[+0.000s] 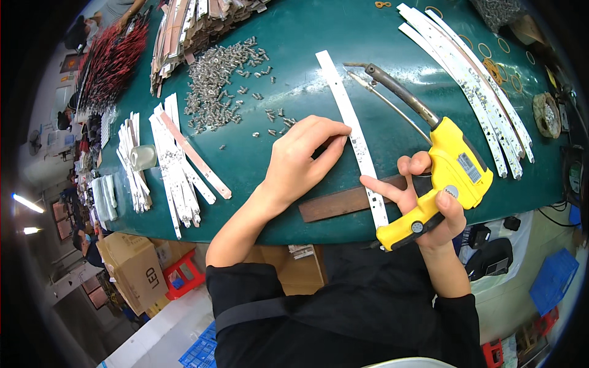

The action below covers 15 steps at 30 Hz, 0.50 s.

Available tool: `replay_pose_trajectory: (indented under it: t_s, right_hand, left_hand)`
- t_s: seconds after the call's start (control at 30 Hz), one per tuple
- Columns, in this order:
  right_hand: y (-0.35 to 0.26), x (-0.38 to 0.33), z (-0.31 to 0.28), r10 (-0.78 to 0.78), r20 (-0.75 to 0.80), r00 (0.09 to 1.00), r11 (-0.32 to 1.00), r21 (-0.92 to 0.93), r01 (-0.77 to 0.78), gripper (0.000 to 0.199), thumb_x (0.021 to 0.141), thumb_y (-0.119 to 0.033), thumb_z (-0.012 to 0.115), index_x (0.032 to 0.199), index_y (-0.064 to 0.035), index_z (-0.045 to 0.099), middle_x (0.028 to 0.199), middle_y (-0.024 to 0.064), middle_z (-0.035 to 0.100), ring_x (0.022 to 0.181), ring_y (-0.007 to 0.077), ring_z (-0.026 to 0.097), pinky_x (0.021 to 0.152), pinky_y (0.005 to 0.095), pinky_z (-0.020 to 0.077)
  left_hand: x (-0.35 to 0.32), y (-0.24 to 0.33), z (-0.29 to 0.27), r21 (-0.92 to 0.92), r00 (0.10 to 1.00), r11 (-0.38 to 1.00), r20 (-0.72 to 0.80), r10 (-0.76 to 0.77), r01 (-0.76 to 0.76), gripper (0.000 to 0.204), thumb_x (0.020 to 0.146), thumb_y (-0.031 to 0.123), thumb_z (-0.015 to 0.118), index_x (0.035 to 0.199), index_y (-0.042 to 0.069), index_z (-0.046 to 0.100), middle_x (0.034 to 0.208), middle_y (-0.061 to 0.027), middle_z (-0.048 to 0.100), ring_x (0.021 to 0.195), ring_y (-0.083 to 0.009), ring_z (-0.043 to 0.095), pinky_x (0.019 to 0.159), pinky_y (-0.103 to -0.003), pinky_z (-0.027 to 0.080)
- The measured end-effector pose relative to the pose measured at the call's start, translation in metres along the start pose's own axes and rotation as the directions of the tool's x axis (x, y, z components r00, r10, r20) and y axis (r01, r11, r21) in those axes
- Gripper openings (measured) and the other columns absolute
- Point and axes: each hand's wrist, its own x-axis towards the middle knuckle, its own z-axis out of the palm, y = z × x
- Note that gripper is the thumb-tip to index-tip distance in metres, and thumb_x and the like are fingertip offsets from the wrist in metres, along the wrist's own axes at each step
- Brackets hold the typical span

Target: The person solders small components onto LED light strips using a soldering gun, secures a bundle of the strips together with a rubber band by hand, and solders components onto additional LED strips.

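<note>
Soldering gun (454,161), one, is clasped by right hand (443,228); left hand (307,156) pinches one white strip's (361,153) edge.

1. A glossy green bench (236,165) is crowded at left and right.
2. Small metal pieces (211,92) are heaped left of centre.
3. Loose white strips (175,159) are bunched at both sides.
4. Rubber bands (492,70) are scattered far right.
5. Near the front, a brown bar (331,204) is crossed by a single strip (340,92).
</note>
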Motion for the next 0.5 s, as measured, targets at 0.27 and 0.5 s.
replay_pose_trajectory:
  t_s: [0.27,0.5]
  right_hand:
    - [0.0,0.0009,0.001,0.005,0.006,1.0,1.0,-0.009,-0.004,0.067,0.08,-0.015,0.058,0.137,0.0057,0.032,0.112,0.0209,0.051,0.11,0.0289,0.052,0.102,0.07,0.0364]
    - [-0.0033,0.0018,0.0042,0.052,0.012,0.999,0.996,-0.079,-0.05,0.063,0.08,-0.016,0.061,0.134,-0.0005,0.032,0.108,0.0112,0.05,0.106,0.0215,0.045,0.101,0.0784,0.0279]
  left_hand:
    - [-0.0019,-0.0036,0.0053,0.029,1.0,1.0,-0.018,0.012,-0.012,0.017,0.077,-0.003,0.069,0.093,0.002,0.066,0.084,-0.0078,0.066,0.076,-0.0209,0.065,0.068,-0.031,0.052]
    - [-0.0009,-0.0083,0.0082,0.13,0.986,0.979,-0.038,0.163,-0.156,0.018,0.073,-0.002,0.069,0.089,0.003,0.064,0.083,-0.008,0.063,0.075,-0.0247,0.062,0.067,-0.034,0.051]
